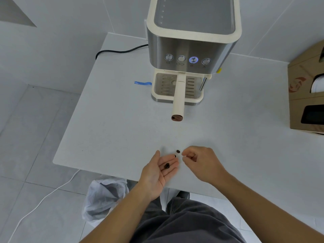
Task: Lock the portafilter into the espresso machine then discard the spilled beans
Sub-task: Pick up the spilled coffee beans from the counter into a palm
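Both bare forearms reached forward from the bottom of the view, converging toward the middle. The left hand [160, 171] lay palm up, fingers together and slightly cupped, thumb stretched out to the left side. The right hand [200, 162] was turned palm down just beside it, its fingers curled loosely inward, thumb and forefinger drawn close together near the left hand's fingertips. The two hands did not touch.

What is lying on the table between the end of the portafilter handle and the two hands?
In the head view, only bare white table lies between the portafilter handle and the hands; one loose bean sits at the near end, by the right hand.
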Available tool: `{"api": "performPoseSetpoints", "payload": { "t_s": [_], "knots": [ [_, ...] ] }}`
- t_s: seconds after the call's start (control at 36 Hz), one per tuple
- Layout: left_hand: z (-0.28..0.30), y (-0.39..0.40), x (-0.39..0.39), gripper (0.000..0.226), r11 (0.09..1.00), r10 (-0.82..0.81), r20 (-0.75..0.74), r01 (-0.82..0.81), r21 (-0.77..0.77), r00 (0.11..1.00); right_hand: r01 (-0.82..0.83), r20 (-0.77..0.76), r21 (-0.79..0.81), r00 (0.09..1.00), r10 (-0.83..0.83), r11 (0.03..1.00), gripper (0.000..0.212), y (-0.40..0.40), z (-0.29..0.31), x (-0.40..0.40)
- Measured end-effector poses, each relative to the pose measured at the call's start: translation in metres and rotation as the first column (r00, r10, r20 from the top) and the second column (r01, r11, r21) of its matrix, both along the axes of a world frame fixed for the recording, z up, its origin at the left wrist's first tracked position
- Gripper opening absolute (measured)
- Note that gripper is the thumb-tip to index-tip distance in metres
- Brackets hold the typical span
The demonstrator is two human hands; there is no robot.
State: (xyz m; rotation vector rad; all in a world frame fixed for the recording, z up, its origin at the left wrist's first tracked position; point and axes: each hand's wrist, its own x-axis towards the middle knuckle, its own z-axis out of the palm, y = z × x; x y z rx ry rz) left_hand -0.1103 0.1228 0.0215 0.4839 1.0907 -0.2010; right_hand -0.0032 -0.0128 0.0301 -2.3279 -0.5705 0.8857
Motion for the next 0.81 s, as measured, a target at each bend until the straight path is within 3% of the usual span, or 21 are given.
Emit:
{"api": "performPoseSetpoints", "payload": {
  "t_s": [0.31, 0.81],
  "knots": [
    [-0.002, 0.005, -0.006, 0.053, 0.999, 0.039, -0.011, -0.039, 0.006, 0.999, -0.015, -0.037, -0.152, 0.999, 0.01, 0.988, 0.02, -0.011, -0.02, 0.013],
    [-0.002, 0.008, -0.01, 0.053, 0.998, 0.058, -0.022, -0.058, 0.005, 0.998, -0.139, -0.016, -0.199, 0.99, 0.139, 0.97, 0.005, 0.005, -0.019, 0.011]
  ]
}}
